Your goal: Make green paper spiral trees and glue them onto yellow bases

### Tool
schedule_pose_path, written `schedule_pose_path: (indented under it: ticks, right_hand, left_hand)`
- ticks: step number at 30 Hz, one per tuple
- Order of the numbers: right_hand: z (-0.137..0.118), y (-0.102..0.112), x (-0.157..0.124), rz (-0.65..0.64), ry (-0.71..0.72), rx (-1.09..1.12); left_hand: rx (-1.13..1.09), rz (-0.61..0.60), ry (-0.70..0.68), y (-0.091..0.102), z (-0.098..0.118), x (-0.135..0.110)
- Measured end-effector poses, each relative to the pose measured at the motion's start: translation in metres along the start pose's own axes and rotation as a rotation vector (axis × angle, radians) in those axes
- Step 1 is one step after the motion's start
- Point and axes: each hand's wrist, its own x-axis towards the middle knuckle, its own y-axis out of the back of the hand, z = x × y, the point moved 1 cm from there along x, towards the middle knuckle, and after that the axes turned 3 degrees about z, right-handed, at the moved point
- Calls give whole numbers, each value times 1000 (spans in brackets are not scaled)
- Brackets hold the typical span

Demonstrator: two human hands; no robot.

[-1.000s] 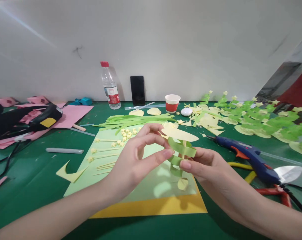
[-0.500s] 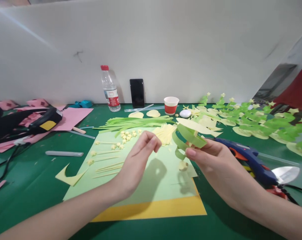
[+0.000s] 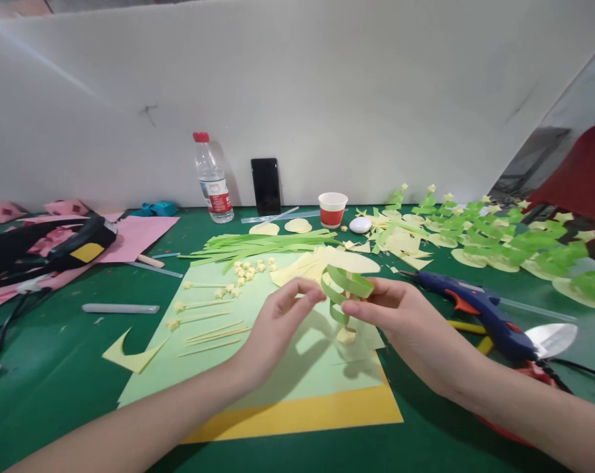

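Observation:
My right hand [image 3: 390,305] pinches a paper spiral ornament above the paper sheets. It has a curled green paper strip [image 3: 359,284] around a thin stick, a pale yellow disc [image 3: 356,261] at its upper end and a small yellow paper star [image 3: 346,336] at the bottom. My left hand [image 3: 287,312] is closed, thumb and forefinger together at the strip's left edge; whether they grip it is hidden. Below lie light green paper [image 3: 287,374], loose thin sticks [image 3: 213,337], sticks tipped with stars [image 3: 198,320] and a cluster of loose stars [image 3: 248,269].
Right of my hand lies a blue glue gun [image 3: 475,295]. Finished spirals [image 3: 519,243] stand at the far right. A paper cup [image 3: 333,210], phone [image 3: 266,187] and water bottle [image 3: 214,184] line the back wall; green strips [image 3: 258,243] lie before them. Pink paper [image 3: 144,235] is at left.
My right hand has brought the spiral ornament leftward and slightly down, toward my left hand. My left fingertips, formerly apart from it, are now at the strip's edge. The view has shifted slightly.

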Motion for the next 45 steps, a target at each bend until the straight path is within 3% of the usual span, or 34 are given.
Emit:
schedule_pose_path:
  ticks: [6,9,14,21,30,34,37,39,45]
  right_hand:
    - [2,-3,0,5,-84,4]
    - [5,-2,2,-2,-76,-25]
    - [6,-1,7,-87,20,-185]
    - [4,0,9,-37,176,-489]
    - [1,-4,7,-132,176,-565]
    - [-2,6,9,-119,304,-768]
    - [-15,14,33,-7,371,-1080]
    - [-26,13,64,39,391,-1169]
    - [-33,-22,173,64,433,-1430]
  left_hand:
    - [-141,61,-11,3,-2,5]
    - [-184,27,-29,2,0,4]
    - [-115,-145,-15,-2,2,-1]
    - [-81,-113,-59,0,-1,-2]
    - [-33,-136,-20,3,-3,0]
    - [-84,-83,37,9,1,-9]
    - [-126,-55,101,15,1,-20]
    - [-150,-78,129,16,-4,-24]
    - [-243,-180,301,18,-24,-21]
